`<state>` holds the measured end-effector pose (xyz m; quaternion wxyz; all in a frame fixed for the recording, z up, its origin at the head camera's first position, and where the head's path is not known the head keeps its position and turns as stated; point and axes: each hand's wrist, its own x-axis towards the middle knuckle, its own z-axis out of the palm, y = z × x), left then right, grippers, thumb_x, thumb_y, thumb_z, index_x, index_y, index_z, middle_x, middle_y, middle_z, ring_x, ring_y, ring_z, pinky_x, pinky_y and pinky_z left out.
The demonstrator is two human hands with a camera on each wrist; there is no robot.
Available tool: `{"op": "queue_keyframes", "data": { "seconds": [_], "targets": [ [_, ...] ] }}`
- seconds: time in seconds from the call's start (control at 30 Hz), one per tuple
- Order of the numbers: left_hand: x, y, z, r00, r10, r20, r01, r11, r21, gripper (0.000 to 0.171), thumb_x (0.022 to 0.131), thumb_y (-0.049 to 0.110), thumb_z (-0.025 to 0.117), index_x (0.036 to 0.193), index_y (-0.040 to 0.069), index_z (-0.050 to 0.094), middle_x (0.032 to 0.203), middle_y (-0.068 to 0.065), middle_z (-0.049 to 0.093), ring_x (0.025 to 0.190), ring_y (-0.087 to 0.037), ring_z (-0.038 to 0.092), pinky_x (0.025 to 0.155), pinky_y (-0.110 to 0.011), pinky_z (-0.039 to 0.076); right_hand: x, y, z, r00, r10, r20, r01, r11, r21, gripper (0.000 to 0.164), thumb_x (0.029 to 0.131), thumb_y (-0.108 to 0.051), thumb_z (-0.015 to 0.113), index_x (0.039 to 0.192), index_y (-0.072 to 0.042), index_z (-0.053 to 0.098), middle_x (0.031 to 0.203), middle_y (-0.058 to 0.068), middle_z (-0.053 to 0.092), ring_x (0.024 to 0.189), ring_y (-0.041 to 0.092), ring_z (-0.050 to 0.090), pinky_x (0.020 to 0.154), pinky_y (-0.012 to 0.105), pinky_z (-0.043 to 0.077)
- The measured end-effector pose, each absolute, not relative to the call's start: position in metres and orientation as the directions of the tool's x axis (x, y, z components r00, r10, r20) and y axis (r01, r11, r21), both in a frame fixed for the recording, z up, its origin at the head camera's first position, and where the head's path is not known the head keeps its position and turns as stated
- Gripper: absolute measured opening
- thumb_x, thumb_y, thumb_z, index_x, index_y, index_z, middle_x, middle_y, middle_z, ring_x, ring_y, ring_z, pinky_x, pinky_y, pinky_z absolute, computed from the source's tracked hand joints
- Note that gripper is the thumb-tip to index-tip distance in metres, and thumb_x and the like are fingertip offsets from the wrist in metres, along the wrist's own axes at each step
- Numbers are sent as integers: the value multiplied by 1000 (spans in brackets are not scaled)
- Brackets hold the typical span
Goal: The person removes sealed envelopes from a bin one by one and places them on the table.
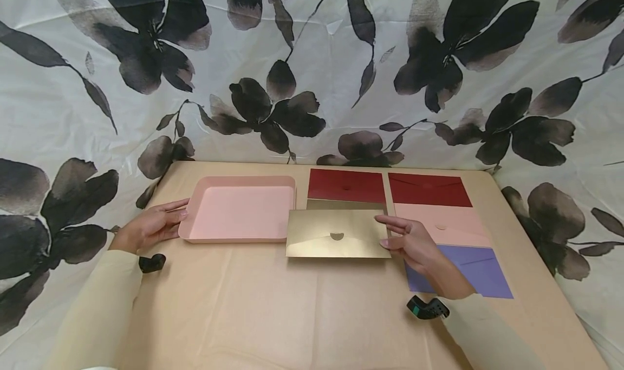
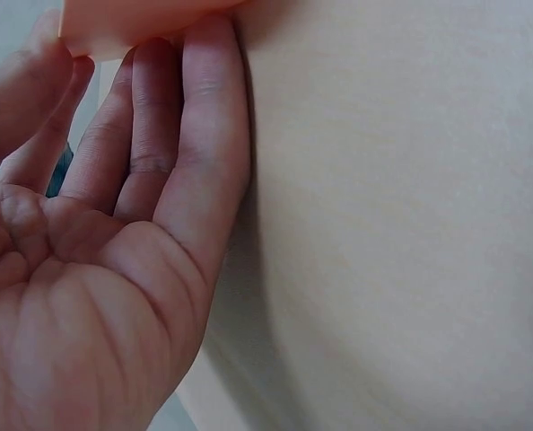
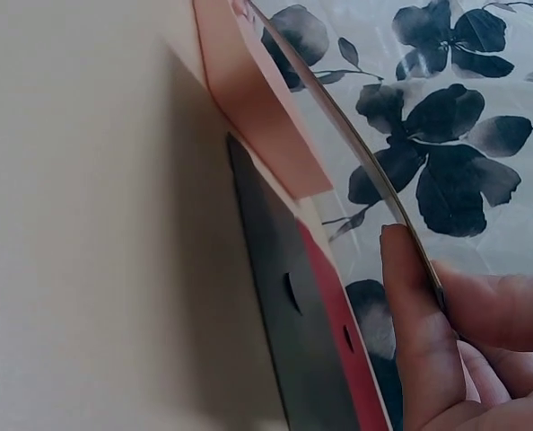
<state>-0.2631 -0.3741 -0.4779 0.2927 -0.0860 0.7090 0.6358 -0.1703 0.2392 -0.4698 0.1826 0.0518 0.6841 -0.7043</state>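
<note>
At the back left of the table is a pink tray (image 1: 241, 210). My left hand (image 1: 155, 226) grips its left edge; in the left wrist view the fingers (image 2: 208, 117) reach beneath the tray's rim (image 2: 123, 27) with the thumb at its side. My right hand (image 1: 411, 245) pinches a gold envelope (image 1: 336, 234) by its right edge, thumb against fingers. Raised above the table, the envelope overlaps the tray's right corner in the head view. Seen edge-on in the right wrist view, the held envelope (image 3: 374, 171) stands apart from a second gold envelope (image 3: 275, 278) lying below.
Behind the held envelope lies a dark red envelope (image 1: 346, 186). Another dark red envelope (image 1: 429, 190), a pink envelope (image 1: 441, 222) and a purple envelope (image 1: 473, 270) form a column at the right. Floral cloth (image 1: 341, 131) hangs behind the beige-covered table (image 1: 273, 316).
</note>
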Motion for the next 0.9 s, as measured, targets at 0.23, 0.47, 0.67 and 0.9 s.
{"op": "queue_keyframes", "data": {
  "seconds": [0.23,0.47,0.67,0.9],
  "targets": [
    [-264,-375,-480,-814,256,-522,-490,182,853,82,106,23,60,168,14,8,108,23,73,97,-3,71,84,-25,61,-164,245,-475,-926,-194,-325,334,-17,-942,67,92,11,63,156,3,42,173,24,13,161,39,11,65,19,50],
    [-263,-376,-478,-811,266,-521,-495,163,853,80,107,20,58,168,13,6,108,21,74,96,-3,71,84,-25,61,-159,249,-480,-928,-202,-312,323,-23,-946,68,91,11,64,155,3,45,173,25,14,161,39,8,67,19,51],
    [-262,-374,-477,-810,274,-518,-492,164,855,81,108,20,58,168,12,5,108,22,73,97,-3,71,84,-25,61,-154,252,-483,-925,-207,-318,329,-17,-944,68,90,12,64,155,5,43,173,25,13,162,40,5,64,20,49],
    [-262,-375,-477,-822,259,-506,-463,212,861,80,108,23,58,168,11,7,108,24,73,97,-1,71,84,-24,61,-149,253,-486,-917,-198,-346,355,-9,-935,68,90,11,65,155,4,43,173,24,16,162,39,6,63,21,48]
  ]
}}
